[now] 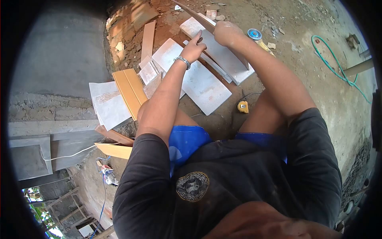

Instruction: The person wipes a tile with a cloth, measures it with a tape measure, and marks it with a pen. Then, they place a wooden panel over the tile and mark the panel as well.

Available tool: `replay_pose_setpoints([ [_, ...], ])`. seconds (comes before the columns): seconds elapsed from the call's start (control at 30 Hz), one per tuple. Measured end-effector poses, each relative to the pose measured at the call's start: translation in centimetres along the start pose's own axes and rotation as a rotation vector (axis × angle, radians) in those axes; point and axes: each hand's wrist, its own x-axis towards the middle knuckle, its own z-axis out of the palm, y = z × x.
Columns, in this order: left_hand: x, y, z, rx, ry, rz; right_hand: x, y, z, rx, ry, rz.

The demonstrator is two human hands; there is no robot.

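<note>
My right hand (227, 34) is closed round the upper edge of a long brown board (238, 59), which stands tilted on edge over a pale tile (223, 46). To its left, my left hand (193, 49) has its index finger stretched out toward the pale tile, with the thumb apart; nothing shows in it. Below that hand lies a large white tile (207, 87). A narrow pale strip (215, 65) lies between the two pale tiles. Near my right knee rests a yellow tape measure (242, 106).
An angle grinder with a blue disc (254, 34) lies beyond my right forearm. Yellow-brown panels (129, 91), white sheets (111, 104) and small tile pieces (148, 73) lie at the left. A green hose (327, 59) curls at the far right. Rubble (135, 24) covers ground at the top.
</note>
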Motion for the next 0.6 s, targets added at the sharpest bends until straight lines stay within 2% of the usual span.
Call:
replay_pose_setpoints([
  [0.07, -0.1, -1.3, -1.2, 0.878, 0.606, 0.456, -1.2, 0.8, -0.4, -0.022, -0.012, -0.063],
  [0.1, -0.5, -1.2, -1.8, 0.873, 0.607, 0.451, -2.1, 1.3, -0.7, -0.039, -0.024, -0.129],
  [0.17, -4.0, 2.7, -1.5, 1.3, 0.792, 0.7, -4.7, 2.5, -2.4, -0.042, -0.072, -0.19],
  [0.2, -4.9, 3.7, -1.7, 1.288, 0.804, 0.696, -5.7, 3.0, -3.5, -0.048, -0.105, -0.252],
  [0.27, -6.6, 4.5, -2.1, 1.551, 0.805, 0.672, -7.2, 4.1, -4.8, -0.036, -0.129, -0.289],
  [0.3, -7.2, 4.7, -2.5, 1.541, 0.811, 0.667, -7.5, 4.5, -5.1, -0.01, -0.141, -0.32],
  [0.37, -8.7, 5.4, -3.0, 1.575, 0.59, 0.464, -7.6, 4.6, -4.9, -0.034, -0.148, -0.373],
  [0.4, -9.4, 5.8, -3.0, 1.571, 0.661, 0.562, -7.6, 4.5, -4.7, -0.049, -0.147, -0.424],
  [0.43, -9.5, 6.0, -3.5, 1.573, 0.666, 0.559, -7.6, 4.1, -4.6, -0.05, -0.146, -0.429],
  [0.5, -9.6, 6.3, -4.8, 1.419, 0.403, 0.176, -7.3, 3.3, -4.2, -0.223, -0.107, -0.445],
  [0.53, -9.8, 6.0, -5.1, 1.406, 0.436, 0.329, -7.1, 3.1, -4.2, -0.232, -0.105, -0.456],
  [0.6, -9.7, 5.6, -5.2, 1.41, 0.502, 0.3, -6.3, 2.8, -4.6, -0.317, 0.034, -0.443],
])
